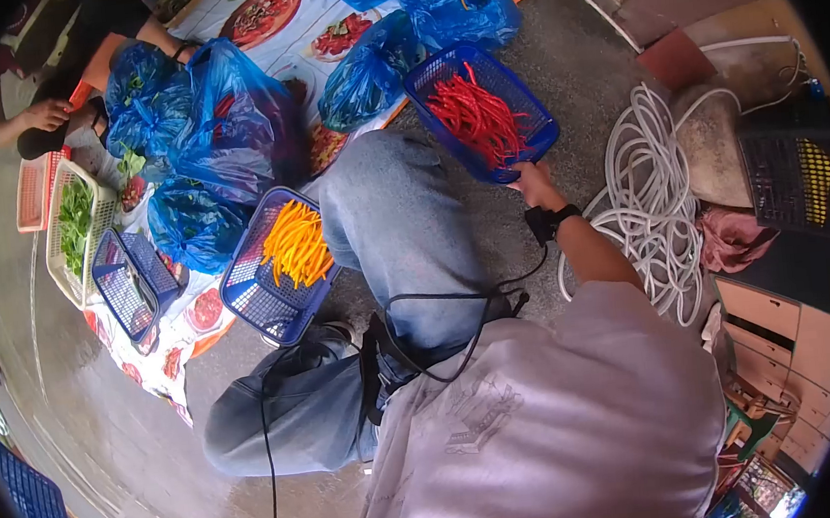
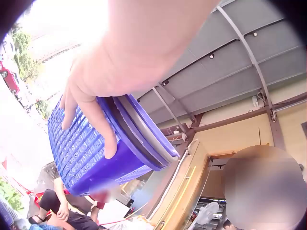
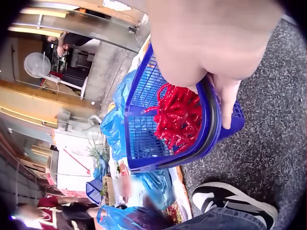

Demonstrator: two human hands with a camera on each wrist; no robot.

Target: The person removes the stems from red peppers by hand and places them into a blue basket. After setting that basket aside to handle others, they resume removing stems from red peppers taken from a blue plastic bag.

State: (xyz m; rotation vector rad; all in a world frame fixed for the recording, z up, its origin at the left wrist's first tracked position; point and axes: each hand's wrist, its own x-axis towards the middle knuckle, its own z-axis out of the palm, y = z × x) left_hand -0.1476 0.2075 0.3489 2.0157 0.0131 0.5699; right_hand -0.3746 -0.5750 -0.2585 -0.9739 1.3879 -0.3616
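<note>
My right hand [image 1: 533, 185] grips the near rim of a blue plastic basket [image 3: 139, 129] heaped with red chillies [image 1: 477, 115]. In the right wrist view the fingers curl over that rim and lie along its outer wall. The left wrist view shows my left hand [image 2: 103, 79] holding nested blue baskets [image 2: 84, 148] by the rim, fingers spread down the outer side, thumb hidden. At the lower left of the head view, blue basketwork [image 1: 32, 509] shows, but the left hand is out of sight there. Yellow chillies [image 1: 297, 244] lie in another blue basket [image 1: 253, 298] by my knee.
Blue plastic bags [image 1: 241, 126] cover much of the patterned sheet [image 1: 207, 312]. Beyond the yellow chillies stand a small blue basket [image 1: 127, 294] and a pale basket [image 1: 100, 212] of green leaves. A coiled white hose [image 1: 642, 200] lies at right. Another person's hand [image 1: 47, 115] shows upper left.
</note>
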